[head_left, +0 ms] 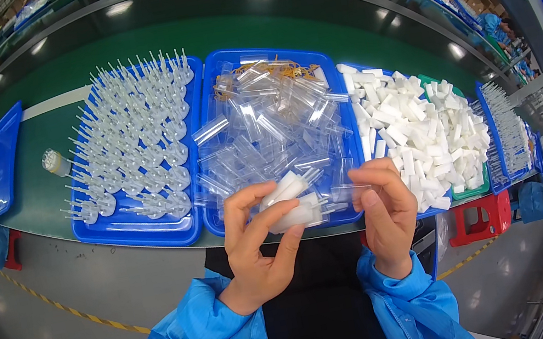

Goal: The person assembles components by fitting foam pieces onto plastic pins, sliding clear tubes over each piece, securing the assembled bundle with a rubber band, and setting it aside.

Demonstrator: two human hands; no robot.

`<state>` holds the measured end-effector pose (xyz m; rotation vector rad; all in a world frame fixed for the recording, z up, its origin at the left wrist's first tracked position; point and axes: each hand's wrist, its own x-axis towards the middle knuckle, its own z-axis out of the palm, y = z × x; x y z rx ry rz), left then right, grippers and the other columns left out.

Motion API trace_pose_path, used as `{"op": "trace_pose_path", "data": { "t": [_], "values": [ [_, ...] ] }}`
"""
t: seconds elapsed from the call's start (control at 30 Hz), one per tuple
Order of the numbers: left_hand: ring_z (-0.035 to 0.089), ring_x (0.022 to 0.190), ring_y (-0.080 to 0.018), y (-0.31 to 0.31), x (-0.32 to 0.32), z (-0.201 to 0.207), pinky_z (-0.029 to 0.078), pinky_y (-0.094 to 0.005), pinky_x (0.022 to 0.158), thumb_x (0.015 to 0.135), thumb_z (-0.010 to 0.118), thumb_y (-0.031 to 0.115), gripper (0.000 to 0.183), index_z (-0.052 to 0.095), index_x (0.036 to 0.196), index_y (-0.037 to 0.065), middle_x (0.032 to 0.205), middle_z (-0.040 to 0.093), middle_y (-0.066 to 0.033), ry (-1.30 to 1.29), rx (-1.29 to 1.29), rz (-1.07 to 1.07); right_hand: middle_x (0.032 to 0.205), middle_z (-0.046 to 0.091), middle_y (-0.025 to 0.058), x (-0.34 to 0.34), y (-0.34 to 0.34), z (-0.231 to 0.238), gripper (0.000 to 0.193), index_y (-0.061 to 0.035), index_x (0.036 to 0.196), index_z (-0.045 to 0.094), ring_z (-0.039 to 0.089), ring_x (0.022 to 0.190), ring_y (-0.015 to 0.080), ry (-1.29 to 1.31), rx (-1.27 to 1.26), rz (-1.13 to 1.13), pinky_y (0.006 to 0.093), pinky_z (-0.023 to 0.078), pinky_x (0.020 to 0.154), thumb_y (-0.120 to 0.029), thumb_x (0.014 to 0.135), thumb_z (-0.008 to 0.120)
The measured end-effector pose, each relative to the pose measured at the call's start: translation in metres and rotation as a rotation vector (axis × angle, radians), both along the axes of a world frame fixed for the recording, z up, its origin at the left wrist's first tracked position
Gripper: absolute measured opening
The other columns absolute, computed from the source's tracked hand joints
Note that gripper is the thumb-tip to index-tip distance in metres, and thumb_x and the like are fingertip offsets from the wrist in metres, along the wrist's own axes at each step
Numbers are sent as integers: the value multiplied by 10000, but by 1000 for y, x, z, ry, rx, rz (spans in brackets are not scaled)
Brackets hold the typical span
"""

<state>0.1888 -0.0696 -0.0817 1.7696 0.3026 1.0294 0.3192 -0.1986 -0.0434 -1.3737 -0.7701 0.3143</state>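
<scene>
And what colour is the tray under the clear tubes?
Blue; the tray shows best in the head view.

Bright overhead strip lights glare off the green belt [277, 32] — fisheye bends edges, dark rim, far corners blurred.

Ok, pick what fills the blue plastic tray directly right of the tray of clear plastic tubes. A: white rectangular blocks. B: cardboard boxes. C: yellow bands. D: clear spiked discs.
A: the blue plastic tray right of the clear plastic tubes is heaped with white rectangular blocks.

Three full blue trays [204, 229], one empty [1, 161]
</scene>
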Motion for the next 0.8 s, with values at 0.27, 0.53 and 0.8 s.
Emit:
{"op": "trace_pose_path", "data": {
  "t": [0.27,0.53,0.8],
  "values": [
    [591,1016,-257,3,0,5,558,-295,729,777,703,-17,304,667,1079,-6,1183,492,-165,-3,125,9,1055,577,137,-1,1,-7,236,18,1073,526,574,911,119,103,133,149,232,458,786,30,863,633],
    [618,924,-227,4,1,6,549,-272,683,760,710,-27,315,680,1072,0,1163,501,-153,-6,117,10,1023,612,153,0,0,-6,239,29,1056,543,613,876,126,132,94,165,227,488,747,40,846,657],
    [609,848,-184,4,1,5,496,-232,598,744,718,-28,321,694,1061,21,1125,526,-131,-17,90,27,1038,603,175,-1,1,-10,251,37,1053,542,603,808,123,9,72,144,223,495,698,51,834,664]
  ]
}}
